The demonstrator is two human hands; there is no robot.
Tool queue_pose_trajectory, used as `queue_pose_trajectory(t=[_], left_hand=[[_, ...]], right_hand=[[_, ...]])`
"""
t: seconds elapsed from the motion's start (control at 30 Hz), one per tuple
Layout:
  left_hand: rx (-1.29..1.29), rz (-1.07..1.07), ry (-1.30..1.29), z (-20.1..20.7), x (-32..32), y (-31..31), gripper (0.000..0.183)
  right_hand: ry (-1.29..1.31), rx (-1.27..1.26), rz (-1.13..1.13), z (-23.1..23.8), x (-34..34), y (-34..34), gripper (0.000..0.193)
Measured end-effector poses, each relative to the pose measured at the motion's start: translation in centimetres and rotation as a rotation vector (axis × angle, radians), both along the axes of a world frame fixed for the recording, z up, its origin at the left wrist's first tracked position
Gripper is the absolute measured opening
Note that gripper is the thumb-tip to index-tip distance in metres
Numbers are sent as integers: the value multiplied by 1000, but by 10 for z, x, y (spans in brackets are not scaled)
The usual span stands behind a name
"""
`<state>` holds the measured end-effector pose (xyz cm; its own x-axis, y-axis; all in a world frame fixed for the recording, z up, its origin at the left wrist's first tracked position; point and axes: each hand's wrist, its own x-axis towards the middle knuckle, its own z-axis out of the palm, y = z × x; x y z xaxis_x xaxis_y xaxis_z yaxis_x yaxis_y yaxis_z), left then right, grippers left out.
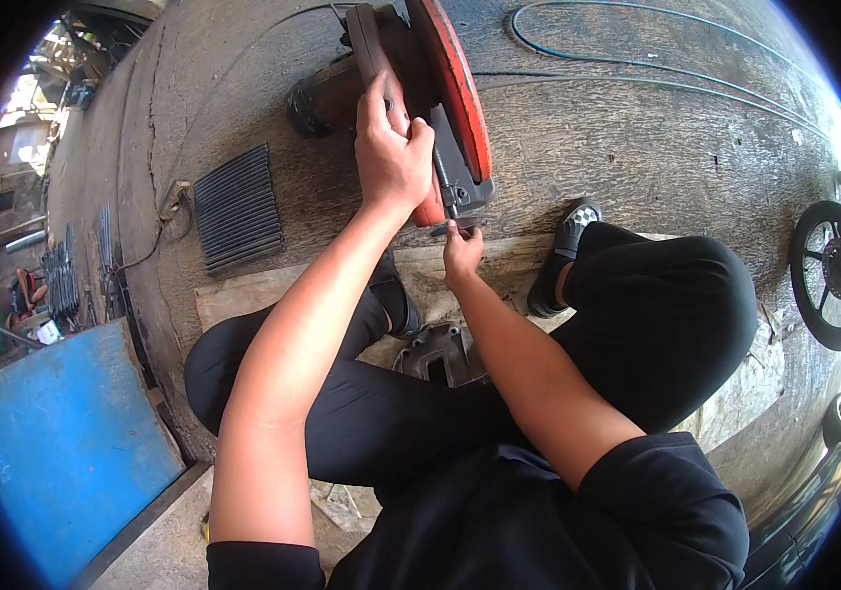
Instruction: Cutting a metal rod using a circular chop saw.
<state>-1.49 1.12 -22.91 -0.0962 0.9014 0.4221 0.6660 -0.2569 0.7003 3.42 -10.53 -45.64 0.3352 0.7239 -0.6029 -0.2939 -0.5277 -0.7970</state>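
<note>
A red chop saw [464,88] with a red wheel guard stands on the ground ahead of me. My left hand [393,162] is wrapped round its long red handle arm [371,44]. Just below the guard, my right hand [462,254] is closed in a pinch at the near end of a thin dark rod [446,182] beside the saw's grey metal bracket [460,147]. What the right fingertips hold, a small dark piece at most, is too small to make out. Left of the saw, several dark metal rods [238,208] lie side by side in a row.
A grey metal casting [437,354] lies between my legs. Cables [627,71] loop across the ground at the upper right. A blue panel [71,442] is at the lower left, with tools and more rods [61,275] behind it. Vehicle wheels [826,275] stand at the right.
</note>
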Motion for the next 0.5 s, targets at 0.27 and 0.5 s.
queue_pose_trajectory(t=[0.27,0.5], left_hand=[[90,5,48,-4,-7,0,60],[-16,2,-6,-1,1,1,59]], right_hand=[[-619,-94,60,20,0,-17,58],[382,-240,-322,12,9,5,44]])
